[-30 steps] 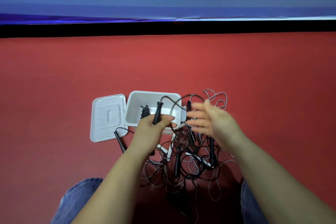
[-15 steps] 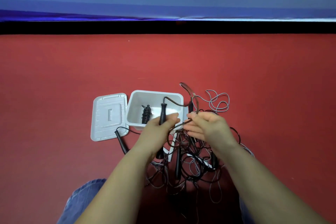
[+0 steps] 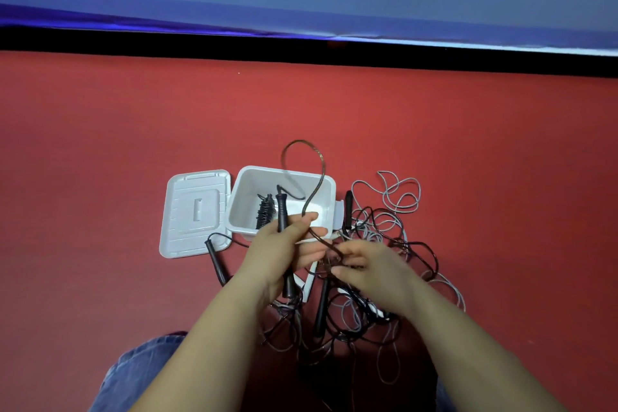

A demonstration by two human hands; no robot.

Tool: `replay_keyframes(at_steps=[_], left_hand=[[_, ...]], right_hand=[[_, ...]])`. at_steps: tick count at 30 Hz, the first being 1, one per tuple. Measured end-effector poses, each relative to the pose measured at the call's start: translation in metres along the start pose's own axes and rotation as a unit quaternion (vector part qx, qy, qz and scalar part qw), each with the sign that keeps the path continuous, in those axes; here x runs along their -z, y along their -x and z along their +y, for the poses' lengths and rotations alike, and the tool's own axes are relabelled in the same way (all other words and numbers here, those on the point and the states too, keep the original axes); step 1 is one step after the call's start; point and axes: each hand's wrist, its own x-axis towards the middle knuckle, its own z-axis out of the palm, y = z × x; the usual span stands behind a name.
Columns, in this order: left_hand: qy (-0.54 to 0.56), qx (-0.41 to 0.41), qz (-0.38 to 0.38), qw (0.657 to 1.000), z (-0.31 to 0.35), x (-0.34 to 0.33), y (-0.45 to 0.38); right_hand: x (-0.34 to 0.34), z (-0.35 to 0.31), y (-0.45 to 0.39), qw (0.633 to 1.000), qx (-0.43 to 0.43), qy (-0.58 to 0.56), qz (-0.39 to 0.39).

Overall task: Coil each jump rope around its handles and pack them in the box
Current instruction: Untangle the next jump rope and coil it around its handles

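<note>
My left hand (image 3: pixel 284 251) grips a black jump-rope handle (image 3: pixel 282 211) upright in front of the white box (image 3: pixel 329 187). From the handle's top, its dark cord (image 3: pixel 302 144) loops up over the box and comes down to my right hand (image 3: pixel 364 266), which pinches it just right of my left hand. One coiled black rope (image 3: pixel 266 214) lies inside the box. A tangle of black and grey ropes (image 3: pixel 378 237) with several loose handles lies on the red floor under and to the right of my hands.
The box's white lid (image 3: pixel 194 211) lies flat to the left of the box. A loose black handle (image 3: pixel 215 261) lies below the lid. Red floor (image 3: pixel 133 130) stretches all around, ending at a black strip and blue wall. My denim-covered knees (image 3: pixel 133 375) are at the bottom.
My right hand has dropped lower and closer to my left hand, closing on the cord. The cord's loop now arches higher above the box.
</note>
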Motion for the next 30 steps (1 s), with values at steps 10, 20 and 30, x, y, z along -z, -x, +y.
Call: replay_keyframes(at_steps=[10,20,30], left_hand=[[-0.202,-0.063,-0.048,0.976,-0.014,0.007,-0.021],[-0.218,-0.107,0.028,0.97,-0.027,0.0,-0.033],[0.159,-0.002,-0.02,0.987,0.001,0.004,-0.03]], right_hand=[[0.004,-0.008,-0.031,0.9,-0.07,-0.406,0.141],[0.005,0.001,-0.037,0.932,-0.027,-0.354,0.078],[-0.013,0.016,-0.029,0.996,-0.012,0.057,0.064]])
